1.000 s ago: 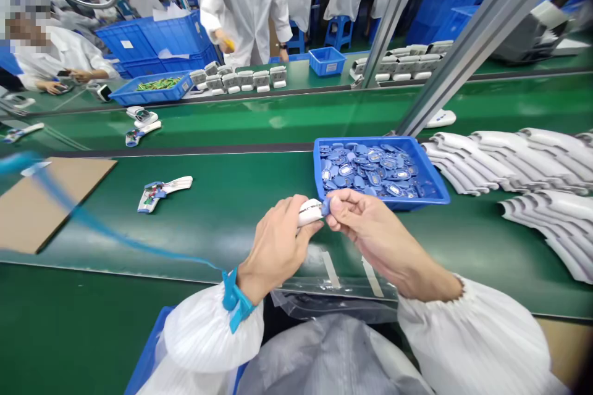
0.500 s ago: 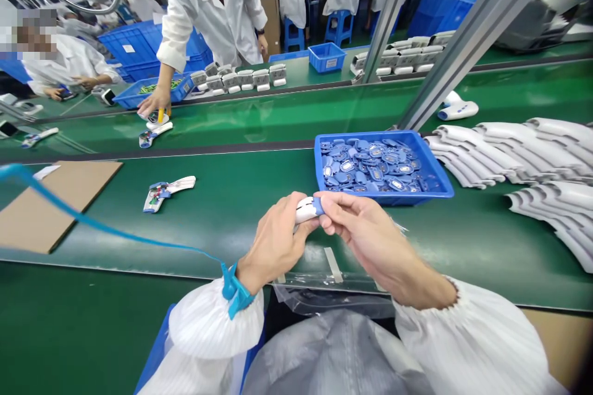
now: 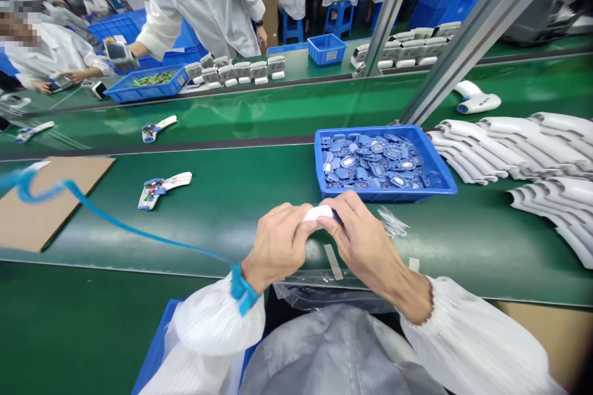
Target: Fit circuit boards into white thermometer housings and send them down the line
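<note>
**Fingers (image 3: 296,228) of both hands clamp a small white plastic shell (image 3: 317,213)**

Far left, a brown cardboard sheet (image 3: 55,197) lies on the green belt tabletop (image 3: 241,166), and a blue wrist-strap cord (image 3: 92,216) runs across it towards the person's left wrist. Just beyond the sheet sits a white shell with blue pieces attached (image 3: 162,190). The left hand (image 3: 275,247) and right hand (image 3: 365,241) meet near a blue plastic tray (image 3: 384,163) heaped with small blue oval parts (image 3: 375,163). Their fingers curl tightly, holding the shell between them, with only a dark blue part (image 3: 336,217) showing at its right end, so the fit is hidden. Further right lie a clear plastic scrap (image 3: 393,222) and rows of curved white shells (image 3: 509,148). This looks like a fitting step, and a firm, even press to seat the blue part seems called for.
</note>
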`<action>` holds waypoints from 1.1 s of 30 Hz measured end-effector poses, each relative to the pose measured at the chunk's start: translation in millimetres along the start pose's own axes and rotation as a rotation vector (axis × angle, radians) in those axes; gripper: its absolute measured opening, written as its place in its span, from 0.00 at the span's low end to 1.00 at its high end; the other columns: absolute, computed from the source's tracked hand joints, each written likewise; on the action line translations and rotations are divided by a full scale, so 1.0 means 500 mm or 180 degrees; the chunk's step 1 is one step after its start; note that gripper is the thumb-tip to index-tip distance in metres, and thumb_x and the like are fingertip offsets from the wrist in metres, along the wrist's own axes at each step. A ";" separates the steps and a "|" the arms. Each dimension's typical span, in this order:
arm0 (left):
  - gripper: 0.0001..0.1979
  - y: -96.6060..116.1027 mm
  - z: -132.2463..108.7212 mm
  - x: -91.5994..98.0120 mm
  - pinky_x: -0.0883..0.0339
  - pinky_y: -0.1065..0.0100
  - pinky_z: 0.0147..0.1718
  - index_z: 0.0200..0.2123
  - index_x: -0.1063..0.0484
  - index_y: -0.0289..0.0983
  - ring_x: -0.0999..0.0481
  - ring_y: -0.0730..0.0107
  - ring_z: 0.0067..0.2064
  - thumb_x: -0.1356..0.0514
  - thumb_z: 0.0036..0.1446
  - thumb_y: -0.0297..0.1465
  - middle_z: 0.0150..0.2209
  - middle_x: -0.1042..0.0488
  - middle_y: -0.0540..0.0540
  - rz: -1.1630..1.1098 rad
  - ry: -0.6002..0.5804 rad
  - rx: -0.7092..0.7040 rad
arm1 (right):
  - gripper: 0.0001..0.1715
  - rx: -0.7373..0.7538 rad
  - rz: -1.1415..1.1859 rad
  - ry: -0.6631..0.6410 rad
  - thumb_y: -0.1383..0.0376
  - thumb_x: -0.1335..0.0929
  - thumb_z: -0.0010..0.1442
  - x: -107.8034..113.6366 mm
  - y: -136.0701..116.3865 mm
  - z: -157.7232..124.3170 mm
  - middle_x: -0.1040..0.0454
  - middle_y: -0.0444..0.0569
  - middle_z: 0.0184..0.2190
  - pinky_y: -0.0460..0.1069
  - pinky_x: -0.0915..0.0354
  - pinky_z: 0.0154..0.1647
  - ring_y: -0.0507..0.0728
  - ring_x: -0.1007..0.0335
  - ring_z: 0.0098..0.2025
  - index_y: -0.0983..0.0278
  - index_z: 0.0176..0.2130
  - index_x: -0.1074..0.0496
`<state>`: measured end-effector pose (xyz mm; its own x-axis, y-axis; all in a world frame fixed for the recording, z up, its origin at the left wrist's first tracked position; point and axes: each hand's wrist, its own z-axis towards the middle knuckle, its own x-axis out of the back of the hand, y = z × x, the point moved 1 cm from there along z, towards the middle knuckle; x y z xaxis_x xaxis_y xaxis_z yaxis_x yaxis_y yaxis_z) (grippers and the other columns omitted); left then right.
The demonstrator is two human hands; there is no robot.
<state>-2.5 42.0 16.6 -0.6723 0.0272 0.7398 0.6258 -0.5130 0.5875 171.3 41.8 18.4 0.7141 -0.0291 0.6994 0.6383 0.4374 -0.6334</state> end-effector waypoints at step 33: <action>0.29 -0.062 -0.012 -0.058 0.37 0.67 0.27 0.16 0.39 0.40 0.35 0.72 0.23 0.49 0.68 0.48 0.16 0.37 0.51 -0.0507 0.2749 0.2347 | 0.18 -0.0459 -0.0238 -0.1302 0.54 0.39 0.71 -0.072 -0.023 -0.067 0.24 0.50 0.29 0.49 0.46 0.27 0.56 0.30 0.26 0.63 0.45 0.27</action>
<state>-4.9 52.2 -25.1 -0.6333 -0.6974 0.3353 0.3973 0.0789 0.9143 147.9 7.5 -10.8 0.5104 0.3151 0.8001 0.7382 0.3168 -0.5956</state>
